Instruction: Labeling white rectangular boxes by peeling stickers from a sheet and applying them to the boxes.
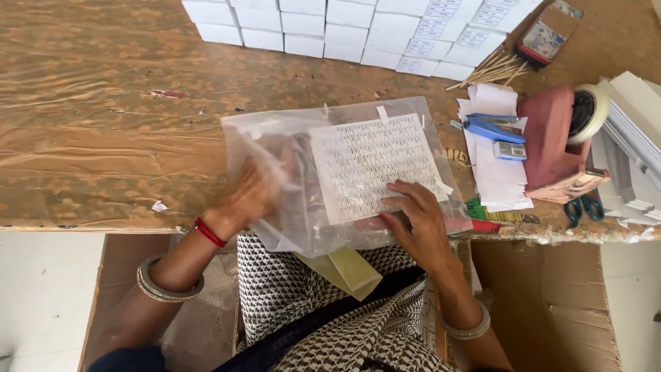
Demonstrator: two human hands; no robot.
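We have a stack of clear, crinkly plastic bags [303, 193] lying at the near edge of the worn brown wooden table [103, 138], with a white printed sheet of small peel-off labels [375, 165] resting on top of it. Our left hand [248, 196] sits at nine o'clock of the stack, partly veiled by film; it looks slipped in among the plastic, but we cannot tell whether its fingers are closed on a layer or only spread flat. Our right hand [416, 217] lies at five o'clock of the label sheet, fingers together and pressed down on its lower edge, gripping nothing.

To do this well, we judge the right hand should keep the sheet pinned so it does not slide on the slick film, while the left works only one layer loose, slowly, since the thin plastic clings and creases.

At three o'clock of the stack lie white paper slips [492, 158] under a blue stapler [494, 127], with a red tape dispenser [558, 145] beyond. Rows of small white cardboard boxes [344, 27] stand at twelve o'clock.
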